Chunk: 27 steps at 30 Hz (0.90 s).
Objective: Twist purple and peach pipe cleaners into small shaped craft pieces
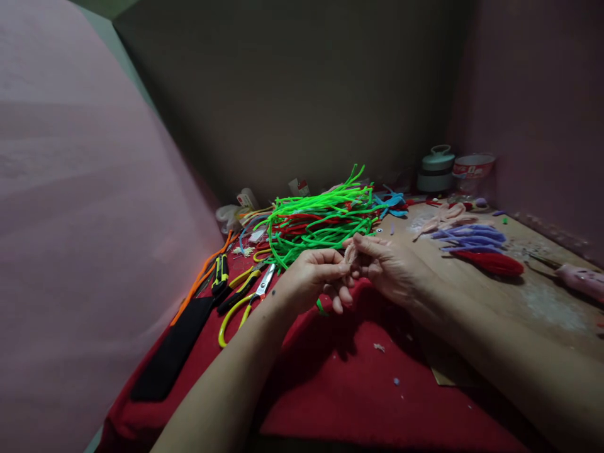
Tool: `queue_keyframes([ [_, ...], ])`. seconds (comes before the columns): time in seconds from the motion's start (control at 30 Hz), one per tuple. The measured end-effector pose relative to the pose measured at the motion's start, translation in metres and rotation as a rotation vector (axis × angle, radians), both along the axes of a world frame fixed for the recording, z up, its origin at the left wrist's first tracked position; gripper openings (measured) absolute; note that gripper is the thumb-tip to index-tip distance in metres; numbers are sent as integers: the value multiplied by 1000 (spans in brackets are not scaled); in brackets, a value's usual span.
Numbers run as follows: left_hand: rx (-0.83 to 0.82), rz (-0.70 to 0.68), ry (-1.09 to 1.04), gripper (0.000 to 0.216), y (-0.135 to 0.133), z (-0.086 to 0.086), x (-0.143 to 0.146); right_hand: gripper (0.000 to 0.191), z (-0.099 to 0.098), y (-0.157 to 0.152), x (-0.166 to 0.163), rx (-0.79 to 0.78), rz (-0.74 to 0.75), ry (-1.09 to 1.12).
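A small looped piece of pale pink pipe cleaner is pinched between both hands above the red cloth. My left hand grips its lower end between thumb and forefinger, the other fingers curled loosely beneath. Closed on the upper part is my right hand, its thumb on top. Just behind the hands lies a large heap of green pipe cleaners, with red ones among them. The fingers partly cover the pink piece, so its full shape is hidden.
Left of my hands lie yellow-handled scissors, pliers, a utility knife and a black strip. On the right are purple pipe cleaners, a red bundle and a pink glue gun. A lidded container stands behind.
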<state>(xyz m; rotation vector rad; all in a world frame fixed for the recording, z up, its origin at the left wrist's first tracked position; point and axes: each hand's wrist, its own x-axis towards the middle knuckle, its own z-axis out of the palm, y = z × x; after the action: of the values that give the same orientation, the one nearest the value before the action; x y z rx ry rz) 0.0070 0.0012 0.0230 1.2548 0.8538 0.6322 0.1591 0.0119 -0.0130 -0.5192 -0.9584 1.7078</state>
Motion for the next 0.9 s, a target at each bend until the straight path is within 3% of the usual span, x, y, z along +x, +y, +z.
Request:
queue_keyframes([
  [0.23, 92, 55, 191, 20, -5, 0, 4, 19, -2, -1, -2, -16, -140, -156],
  [0.4, 126, 128, 192, 23, -11, 3, 12, 18, -2, -1, -2, -22, -232, -205],
  [0.6, 291, 256, 332, 15, -13, 2, 17, 20, -3, 0, -1, -19, -129, -121],
  [0.67, 285, 232, 337, 15, -12, 1, 16, 22, 0, -2, 0, 51, -173, -201],
  [0.8, 209, 152, 220, 20, -10, -1, 13, 18, 7, -8, 1, 379, -489, -501],
  [0.83, 201, 154, 191, 21, -10, -2, 13, 17, 8, -8, 1, 393, -502, -519],
  [0.9, 191, 167, 149, 22, -10, -2, 12, 21, 7, -8, 1, 326, -370, -456],
])
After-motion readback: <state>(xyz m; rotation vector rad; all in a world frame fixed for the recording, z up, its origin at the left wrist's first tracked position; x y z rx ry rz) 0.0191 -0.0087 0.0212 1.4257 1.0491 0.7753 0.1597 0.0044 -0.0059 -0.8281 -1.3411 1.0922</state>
